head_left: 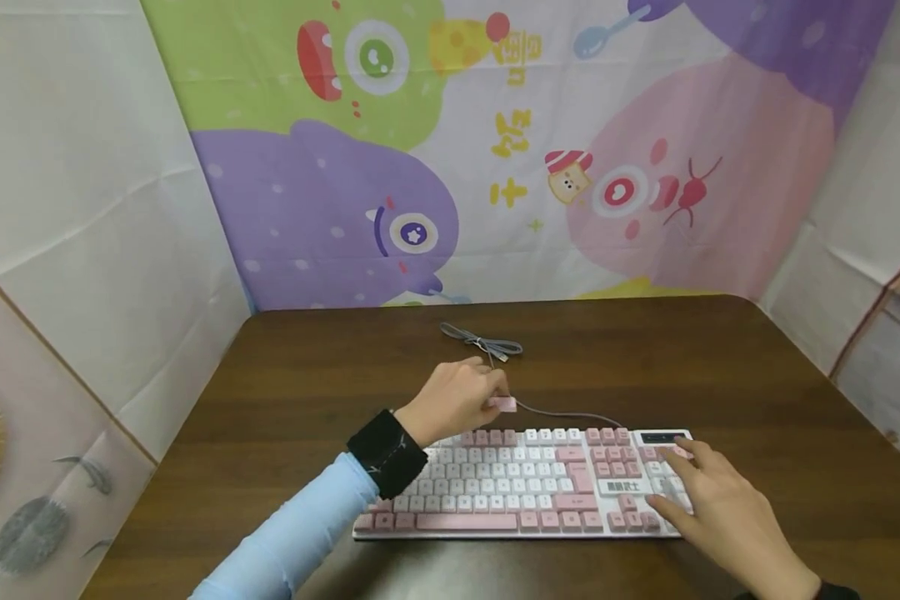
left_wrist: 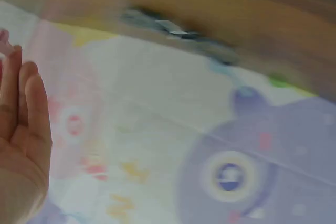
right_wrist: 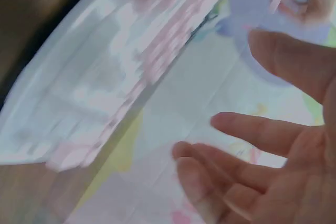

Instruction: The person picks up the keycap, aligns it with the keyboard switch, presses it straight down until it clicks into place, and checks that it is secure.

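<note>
A pink and white keyboard (head_left: 495,482) lies along the front of the wooden table. Above its back edge, my left hand (head_left: 453,398) pinches a small pink piece (head_left: 503,404) that looks like a keycap. The same pink piece (left_wrist: 4,40) shows at the fingertips in the left wrist view, partly cut off by the frame's edge. My right hand (head_left: 727,508) is over the keyboard's right end with fingers spread and relaxed, holding nothing. It partly hides the number keys; whether a fingertip touches them I cannot tell.
A grey cable (head_left: 487,342), bundled in loops, lies behind the keyboard; its thin lead (head_left: 570,414) runs to the keyboard's back edge. The brown table (head_left: 270,417) ends at a cartoon-printed cloth (head_left: 495,233). White cloth panels (head_left: 105,208) stand at both sides.
</note>
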The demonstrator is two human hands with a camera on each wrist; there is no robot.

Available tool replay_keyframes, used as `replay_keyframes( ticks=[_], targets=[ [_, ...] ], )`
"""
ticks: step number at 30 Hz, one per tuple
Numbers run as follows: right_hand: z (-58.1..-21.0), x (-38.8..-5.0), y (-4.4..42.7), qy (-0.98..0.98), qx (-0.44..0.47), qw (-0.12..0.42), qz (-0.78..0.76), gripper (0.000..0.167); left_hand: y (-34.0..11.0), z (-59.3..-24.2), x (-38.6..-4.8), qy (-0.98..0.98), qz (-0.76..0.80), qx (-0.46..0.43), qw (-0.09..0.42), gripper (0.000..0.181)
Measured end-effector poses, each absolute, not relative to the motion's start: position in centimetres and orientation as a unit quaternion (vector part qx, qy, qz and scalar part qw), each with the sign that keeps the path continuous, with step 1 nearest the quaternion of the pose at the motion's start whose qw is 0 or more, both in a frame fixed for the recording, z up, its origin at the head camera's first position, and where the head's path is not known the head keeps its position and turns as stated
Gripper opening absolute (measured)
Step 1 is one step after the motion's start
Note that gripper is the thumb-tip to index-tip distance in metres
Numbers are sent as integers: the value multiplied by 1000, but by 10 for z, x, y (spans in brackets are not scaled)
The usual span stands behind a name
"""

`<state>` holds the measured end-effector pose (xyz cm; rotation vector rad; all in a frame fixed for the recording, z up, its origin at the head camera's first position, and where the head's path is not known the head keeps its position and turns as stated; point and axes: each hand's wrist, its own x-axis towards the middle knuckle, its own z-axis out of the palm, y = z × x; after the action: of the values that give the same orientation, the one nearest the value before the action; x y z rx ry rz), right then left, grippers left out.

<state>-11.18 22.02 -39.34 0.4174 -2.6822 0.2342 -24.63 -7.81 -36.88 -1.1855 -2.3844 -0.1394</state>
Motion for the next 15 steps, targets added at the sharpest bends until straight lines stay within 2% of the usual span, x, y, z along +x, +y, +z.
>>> replay_keyframes(
  ticks=[2, 4, 10, 15],
  targets=[
    [-391, -113, 209, -946, 181, 260, 75, 55, -61, -365, -240, -858, -51, -457, 229, 17],
    [-390, -115, 199, -934, 201, 289, 63, 53, -45, -363, -234, -851, -51, -477, 216, 22],
    [-388, -116, 184, -933, 195, 296, 67, 44, -6, -365, -217, -831, -37, -525, 181, 25],
    [-390, -111, 189, -933, 160, 303, 108, 35, 25, -367, -205, -807, -18, -562, 179, 22]
  ],
)
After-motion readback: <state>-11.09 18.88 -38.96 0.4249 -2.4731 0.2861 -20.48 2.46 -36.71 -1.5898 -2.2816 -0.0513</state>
